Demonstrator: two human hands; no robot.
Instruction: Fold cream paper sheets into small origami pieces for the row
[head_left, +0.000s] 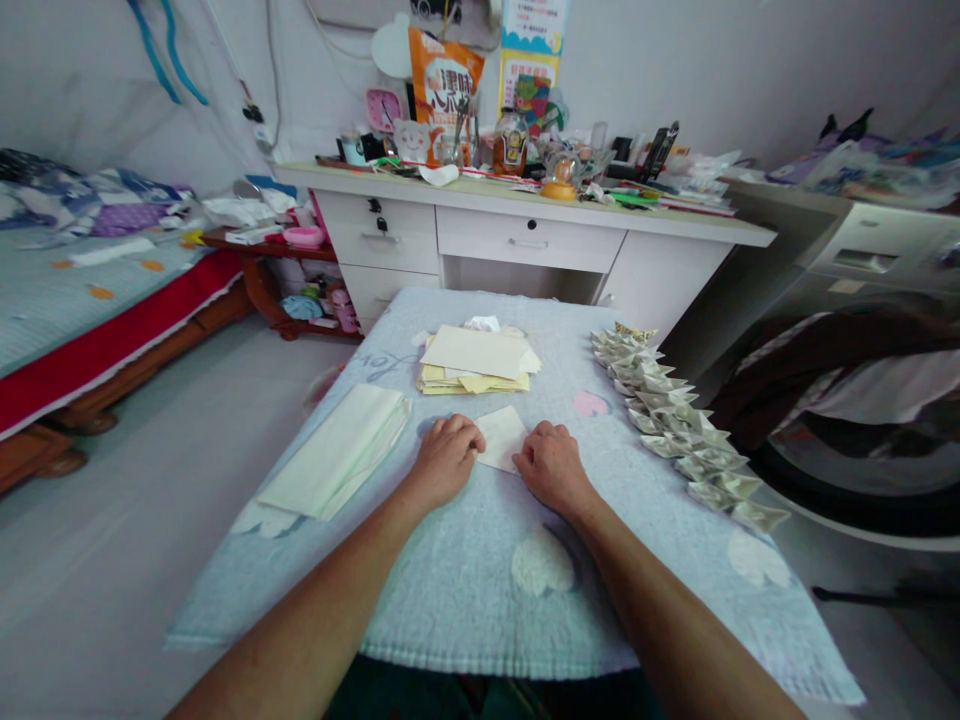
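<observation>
A small sheet of pale paper (501,438) lies on the cloth-covered table between my two hands. My left hand (450,452) has its fingers curled, with thumb and forefinger at the paper's left edge. At the right edge, my right hand (552,462) is also curled, its fingertips pinching or pressing the paper's lower right side. Just beyond the hands sits a stack of cream and yellow paper sheets (480,352). To the left lies a folded bundle of large pale sheets (337,452). Several folded paper pieces (679,425) with pointed tips stand in rows on the right.
The light blue tablecloth (450,590) drapes over the table's edges. Behind it stands a white desk (525,240) crowded with jars, a bag and a clock. A bed (112,290) is on the left, a washing machine (877,260) with an open door on the right.
</observation>
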